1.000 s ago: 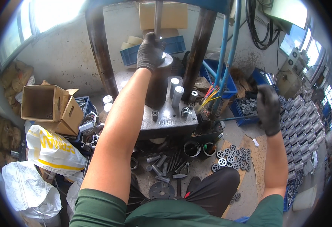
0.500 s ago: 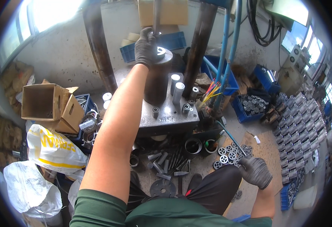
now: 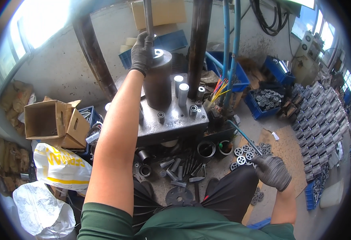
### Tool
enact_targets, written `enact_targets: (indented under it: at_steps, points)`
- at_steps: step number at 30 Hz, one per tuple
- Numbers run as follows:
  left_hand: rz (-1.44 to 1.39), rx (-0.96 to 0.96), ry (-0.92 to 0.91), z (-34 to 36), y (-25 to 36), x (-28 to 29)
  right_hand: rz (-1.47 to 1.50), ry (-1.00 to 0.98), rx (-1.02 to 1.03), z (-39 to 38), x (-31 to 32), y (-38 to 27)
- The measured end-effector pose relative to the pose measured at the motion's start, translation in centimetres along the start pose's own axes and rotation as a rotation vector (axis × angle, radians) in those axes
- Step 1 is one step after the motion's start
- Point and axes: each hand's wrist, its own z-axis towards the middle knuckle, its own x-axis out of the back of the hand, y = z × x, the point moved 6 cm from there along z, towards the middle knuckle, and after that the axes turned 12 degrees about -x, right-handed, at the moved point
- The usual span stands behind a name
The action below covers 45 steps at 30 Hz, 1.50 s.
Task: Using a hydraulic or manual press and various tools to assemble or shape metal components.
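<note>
My left hand point(image 3: 142, 54), in a dark grey glove, is raised beside the top of a thick dark metal cylinder point(image 3: 157, 86). Its fingers are bent up around the lower end of a vertical steel rod point(image 3: 148, 18); what they grip there is hidden by the glove. A pale spoked wheel-like part point(image 3: 157, 53) rests on the cylinder's top, right by the hand. Low on the right, my gloved right hand point(image 3: 274, 173) is closed around the end of a slanting blue lever point(image 3: 243, 136).
The steel block point(image 3: 171, 126) under the cylinder carries several upright metal tubes point(image 3: 183, 95). Spoked discs point(image 3: 241, 160) lie beside my right knee. Stacked metal cylinders point(image 3: 323, 124) stand at far right. Cardboard boxes point(image 3: 43, 120) and white sacks point(image 3: 43, 210) crowd the left; tools point(image 3: 195, 179) lie between my feet.
The whole view has shifted, so the cylinder and rod appear farther left. Both hands keep their places, the left by the rod and the right on the lever.
</note>
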Motion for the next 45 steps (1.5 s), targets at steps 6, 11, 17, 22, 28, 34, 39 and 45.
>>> enact_targets:
  at_steps: [6,11,17,22,28,34,39,45]
  points:
    - [-0.272,0.094,-0.007,0.4,-1.4,-0.5,-0.033,-0.097,-0.130,-1.1,-1.9,0.9]
    - [-0.316,0.126,-0.037,0.3,-1.9,-0.5,-0.067,-0.068,-0.128,-1.0,-1.9,0.8]
    - [-0.250,0.108,-0.051,0.5,-2.5,-0.3,-0.176,-0.123,-0.096,-0.4,-1.3,0.5]
    - [-0.265,0.177,-0.074,0.5,-2.9,-0.5,-0.029,-0.031,-0.058,0.6,0.5,0.5]
    - [-0.193,0.144,-0.078,0.6,-2.5,-0.2,-0.025,-0.024,-0.009,0.5,0.6,0.5]
    - [-0.248,0.208,-0.120,0.5,-2.5,-0.4,0.064,-0.008,-0.036,0.5,1.1,1.0]
    - [-0.243,0.197,-0.117,0.5,-2.2,-0.4,0.002,-0.050,-0.010,0.5,0.7,1.2]
    - [-0.220,0.215,-0.100,0.4,-2.5,-0.3,0.029,-0.156,-0.034,0.4,0.0,1.5]
